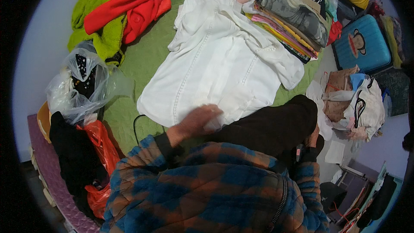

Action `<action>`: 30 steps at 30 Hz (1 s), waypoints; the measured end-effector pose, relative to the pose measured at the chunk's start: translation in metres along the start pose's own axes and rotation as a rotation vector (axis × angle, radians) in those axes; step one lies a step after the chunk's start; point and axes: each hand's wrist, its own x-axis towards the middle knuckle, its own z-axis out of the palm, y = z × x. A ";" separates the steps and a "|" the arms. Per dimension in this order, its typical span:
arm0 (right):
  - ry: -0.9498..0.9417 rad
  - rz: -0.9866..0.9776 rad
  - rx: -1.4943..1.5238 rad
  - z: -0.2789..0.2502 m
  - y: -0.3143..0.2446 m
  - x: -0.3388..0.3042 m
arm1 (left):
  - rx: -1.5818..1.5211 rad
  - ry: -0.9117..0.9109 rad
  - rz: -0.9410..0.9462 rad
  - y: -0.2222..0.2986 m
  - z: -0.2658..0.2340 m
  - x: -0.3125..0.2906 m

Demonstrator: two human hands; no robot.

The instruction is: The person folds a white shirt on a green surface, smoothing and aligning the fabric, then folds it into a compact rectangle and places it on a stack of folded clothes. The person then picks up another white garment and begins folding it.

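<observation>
**We found a white shirt [220, 56] laid out on a green bedcover [144, 67]**

From the head camera, the only view we had, we saw the shirt in the middle of the bed, spread out with some folds on its right side. Our left hand [195, 121] lay at its near edge, fingers close together and pointing right; they were blurred, and we could not tell whether they pinched the cloth or only rested on it. Our right hand [313, 136] was well apart from the shirt, partly hidden beside our dark trouser leg [267, 125]; we could not tell how far it was open or whether it held anything.

Far right of the shirt we saw a stack of folded clothes [295, 15]; far left, a red garment [144, 17] over a lime-green one [97, 11]. A clear plastic bag [113, 84] sat on the left, with a red plastic bag [101, 140] nearer us.
</observation>
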 end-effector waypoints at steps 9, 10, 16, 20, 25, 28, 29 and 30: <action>-0.035 0.105 0.274 0.004 0.007 -0.001 | -0.303 -0.156 -0.153 -0.002 0.026 -0.007; -0.017 0.126 0.281 0.006 0.012 0.000 | -0.361 -0.152 -0.178 -0.002 0.025 -0.010; -0.029 0.172 0.467 0.007 0.022 -0.004 | -0.551 -0.298 -0.333 -0.007 0.009 -0.024; -0.026 0.150 0.346 0.003 0.022 -0.006 | -0.543 -0.429 -0.289 -0.007 0.013 -0.014; -0.020 0.358 0.426 -0.009 0.023 -0.001 | -0.514 -0.465 -0.422 0.001 0.001 0.002; 0.085 0.738 0.581 -0.039 0.006 0.032 | -0.520 -0.354 -0.531 0.005 -0.012 0.015; 0.133 0.660 0.664 -0.050 -0.005 0.044 | -0.518 -0.309 -0.575 0.004 -0.015 0.020; 0.209 0.583 0.684 -0.064 -0.019 0.060 | -0.527 -0.252 -0.608 0.003 -0.017 0.026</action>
